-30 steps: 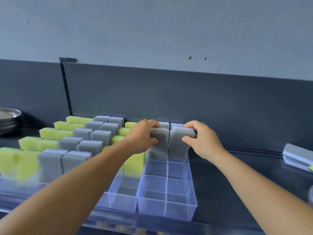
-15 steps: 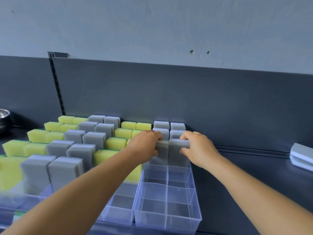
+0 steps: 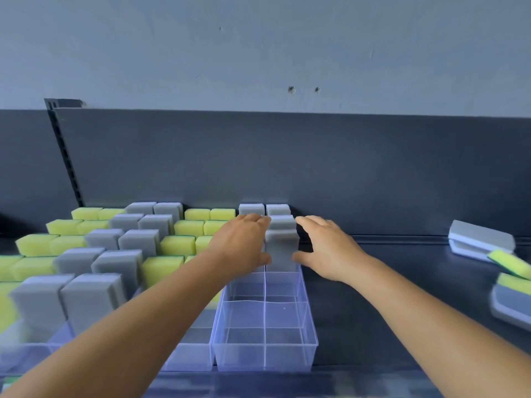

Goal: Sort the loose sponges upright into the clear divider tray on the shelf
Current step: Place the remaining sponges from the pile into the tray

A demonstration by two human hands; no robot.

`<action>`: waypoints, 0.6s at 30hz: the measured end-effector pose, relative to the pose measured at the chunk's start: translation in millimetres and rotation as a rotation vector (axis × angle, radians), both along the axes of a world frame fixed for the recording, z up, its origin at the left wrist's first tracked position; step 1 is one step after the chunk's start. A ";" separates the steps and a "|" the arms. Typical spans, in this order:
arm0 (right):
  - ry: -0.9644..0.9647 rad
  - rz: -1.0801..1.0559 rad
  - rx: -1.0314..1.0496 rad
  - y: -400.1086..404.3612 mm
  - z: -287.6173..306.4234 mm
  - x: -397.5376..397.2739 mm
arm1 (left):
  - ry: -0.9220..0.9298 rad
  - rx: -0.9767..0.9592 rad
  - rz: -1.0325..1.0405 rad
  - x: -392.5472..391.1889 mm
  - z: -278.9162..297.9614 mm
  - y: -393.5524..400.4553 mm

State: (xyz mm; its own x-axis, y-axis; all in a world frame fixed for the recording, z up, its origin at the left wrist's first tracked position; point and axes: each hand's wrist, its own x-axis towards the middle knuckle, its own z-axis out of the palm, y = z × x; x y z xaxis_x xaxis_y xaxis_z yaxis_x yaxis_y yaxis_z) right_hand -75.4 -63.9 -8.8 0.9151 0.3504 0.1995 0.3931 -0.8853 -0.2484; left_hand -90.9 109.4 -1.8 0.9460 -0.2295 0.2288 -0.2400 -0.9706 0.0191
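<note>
- Both hands sit at the far end of the clear divider tray (image 3: 265, 334) on the shelf (image 3: 373, 282), one on each side of the grey sponge (image 3: 281, 248) standing upright in the tray's right-hand column.
- The left hand (image 3: 244, 245) lies over the left-hand column, fingers fairly straight and reaching back; whatever sponge is under it is hidden, so I cannot tell whether it holds anything.
- The right hand (image 3: 324, 248) is spread and relaxed, thumb and fingers just beside the grey sponge without closing on it; it looks released.
- Judgement: the step in hand is seating this pair of sponges square in their compartments, snug against the 2 grey sponges standing behind them.
- To do it well, press straight down on the top edge until the sponge reaches the tray floor, then check it stands vertical and does not lean over a divider.
- Foam springs back, so ease the fingers away slowly; a quick pull could drag the sponge up or tip it forward into an empty compartment.
- The near compartments of this tray are not yet filled.
- More loose sponges (image 3: 488, 248) lie flat on the shelf at the right, grey ones and yellow ones, well apart from the tray.
- The trays to the left already hold rows of yellow and grey sponges (image 3: 120, 248) standing upright.
</note>
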 end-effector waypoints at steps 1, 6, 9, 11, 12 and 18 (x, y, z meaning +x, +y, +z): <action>-0.003 -0.002 -0.028 -5.4 0.9 -5.3 | -0.004 0.004 -0.018 -2.8 1.0 -7.0; 0.001 -0.062 -0.110 -41.3 2.2 -29.1 | 0.015 0.035 -0.103 -13.1 -0.5 -48.8; 0.009 -0.109 -0.105 -69.2 1.6 -40.1 | 0.027 0.036 -0.159 -18.1 -2.4 -77.4; 0.009 -0.138 -0.094 -88.8 1.0 -46.1 | 0.029 0.034 -0.194 -20.2 -3.0 -97.6; 0.011 -0.151 -0.089 -99.2 0.3 -48.8 | 0.029 0.031 -0.209 -20.7 -3.2 -108.2; 0.016 -0.230 -0.083 -173.2 -2.9 -57.2 | 0.042 0.019 -0.280 -21.8 -8.1 -184.8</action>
